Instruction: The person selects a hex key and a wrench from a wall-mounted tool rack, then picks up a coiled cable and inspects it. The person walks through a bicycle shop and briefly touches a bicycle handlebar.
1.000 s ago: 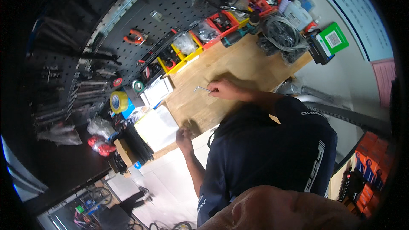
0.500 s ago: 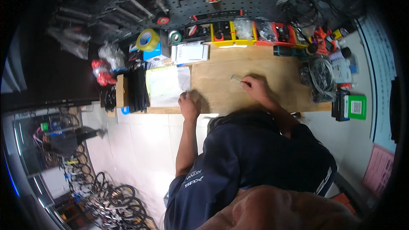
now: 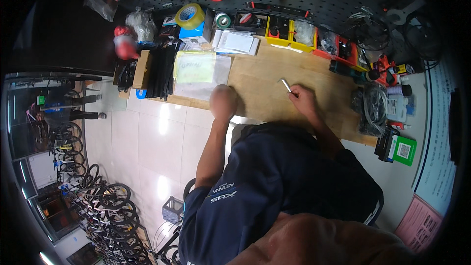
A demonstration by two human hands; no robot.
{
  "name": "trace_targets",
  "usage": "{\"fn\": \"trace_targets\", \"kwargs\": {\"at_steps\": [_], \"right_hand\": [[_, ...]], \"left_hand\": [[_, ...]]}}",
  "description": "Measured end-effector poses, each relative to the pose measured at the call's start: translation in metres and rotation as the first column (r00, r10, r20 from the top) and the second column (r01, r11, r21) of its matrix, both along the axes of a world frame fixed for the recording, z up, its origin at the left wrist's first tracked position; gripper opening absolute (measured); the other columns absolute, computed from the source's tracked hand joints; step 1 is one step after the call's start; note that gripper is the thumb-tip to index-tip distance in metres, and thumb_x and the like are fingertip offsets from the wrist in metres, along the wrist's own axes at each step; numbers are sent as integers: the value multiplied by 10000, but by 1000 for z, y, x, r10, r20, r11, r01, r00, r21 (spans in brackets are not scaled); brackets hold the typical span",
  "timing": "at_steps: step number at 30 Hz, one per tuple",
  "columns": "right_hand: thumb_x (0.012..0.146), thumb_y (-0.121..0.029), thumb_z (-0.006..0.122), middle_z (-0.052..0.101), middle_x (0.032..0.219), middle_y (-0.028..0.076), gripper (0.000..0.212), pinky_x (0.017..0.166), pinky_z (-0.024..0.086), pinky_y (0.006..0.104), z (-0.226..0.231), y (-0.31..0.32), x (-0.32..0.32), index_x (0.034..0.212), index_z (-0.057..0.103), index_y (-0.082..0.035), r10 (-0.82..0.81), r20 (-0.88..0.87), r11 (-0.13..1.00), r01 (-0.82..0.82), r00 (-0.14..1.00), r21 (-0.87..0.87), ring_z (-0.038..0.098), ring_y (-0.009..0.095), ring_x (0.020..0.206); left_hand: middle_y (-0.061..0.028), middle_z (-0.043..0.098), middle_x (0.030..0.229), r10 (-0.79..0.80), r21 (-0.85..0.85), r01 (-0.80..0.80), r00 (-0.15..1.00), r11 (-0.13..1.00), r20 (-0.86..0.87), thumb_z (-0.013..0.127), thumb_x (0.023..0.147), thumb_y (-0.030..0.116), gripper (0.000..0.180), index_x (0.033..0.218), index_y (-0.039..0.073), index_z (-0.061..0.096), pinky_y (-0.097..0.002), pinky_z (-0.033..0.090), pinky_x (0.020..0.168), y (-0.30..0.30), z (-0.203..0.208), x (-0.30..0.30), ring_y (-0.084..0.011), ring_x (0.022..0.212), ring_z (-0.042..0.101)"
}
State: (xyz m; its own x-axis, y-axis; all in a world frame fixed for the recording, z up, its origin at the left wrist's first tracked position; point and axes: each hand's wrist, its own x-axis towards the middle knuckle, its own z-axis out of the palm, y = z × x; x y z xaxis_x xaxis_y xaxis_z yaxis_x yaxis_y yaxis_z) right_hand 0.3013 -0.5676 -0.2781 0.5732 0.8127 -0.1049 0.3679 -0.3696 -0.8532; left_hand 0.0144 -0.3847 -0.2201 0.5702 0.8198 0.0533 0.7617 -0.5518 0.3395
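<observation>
My right hand point(image 3: 304, 100) is above the wooden workbench point(image 3: 265, 68), right of its middle. Its fingers are pinched on a thin silver rod with a bent tip point(image 3: 286, 86), which points up and to the left; the exact kind of tool is too small to tell. My left hand point(image 3: 223, 103) is at the bench's front edge, beside the lower right corner of a clear plastic sleeve with papers point(image 3: 201, 76). A blur covers its fingers, so I cannot see whether it holds anything.
Yellow bins point(image 3: 278, 29) and red bins point(image 3: 338, 51) of small parts line the back, below a pegboard point(image 3: 328, 7) with tools. Yellow tape point(image 3: 190, 15) sits on a box at back left. Coiled cable point(image 3: 375, 105) lies at right. Bicycles point(image 3: 115, 206) stand on the floor at left.
My view has turned, so the bench appears tilted and shifted. The bent-tipped rod now points more upward in my right hand. My left hand stays near the front edge.
</observation>
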Motion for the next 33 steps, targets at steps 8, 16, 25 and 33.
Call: {"fn": "trace_targets", "kwargs": {"at_steps": [8,16,25,33], "right_hand": [[918,-143,751,753,857,91,163,676,542,310,10,1,1,1054,731,-55,55,-74,996,-50,996,69,684,156,714],[943,-215,746,732,823,99,174,662,533,327,20,7,-4,1044,741,-73,41,-64,998,-37,997,56,678,195,691],[968,-231,731,660,688,39,187,600,514,301,-1,7,3,1001,739,-46,85,-59,996,-82,995,44,653,104,651],[997,-175,709,670,765,2,143,514,457,237,-15,12,12,1064,715,-49,61,-265,998,-58,962,21,576,62,579]], "left_hand": [[-152,652,1001,-14,183,9,1000,983,23,680,788,165,158,910,65,674,-480,492,879,-3,5,3,-349,1006,605],[-173,622,1130,-68,86,85,981,993,-182,815,735,240,486,1153,45,665,-498,503,855,14,-32,-4,-377,1057,586],[-205,628,1242,107,102,-112,993,988,52,669,844,149,469,1295,33,611,-480,478,1030,-8,-31,-9,-367,1214,576],[-224,473,1483,106,162,-109,994,981,30,697,830,129,619,1385,-75,512,-500,411,1137,2,-5,-16,-411,1380,442]]}}
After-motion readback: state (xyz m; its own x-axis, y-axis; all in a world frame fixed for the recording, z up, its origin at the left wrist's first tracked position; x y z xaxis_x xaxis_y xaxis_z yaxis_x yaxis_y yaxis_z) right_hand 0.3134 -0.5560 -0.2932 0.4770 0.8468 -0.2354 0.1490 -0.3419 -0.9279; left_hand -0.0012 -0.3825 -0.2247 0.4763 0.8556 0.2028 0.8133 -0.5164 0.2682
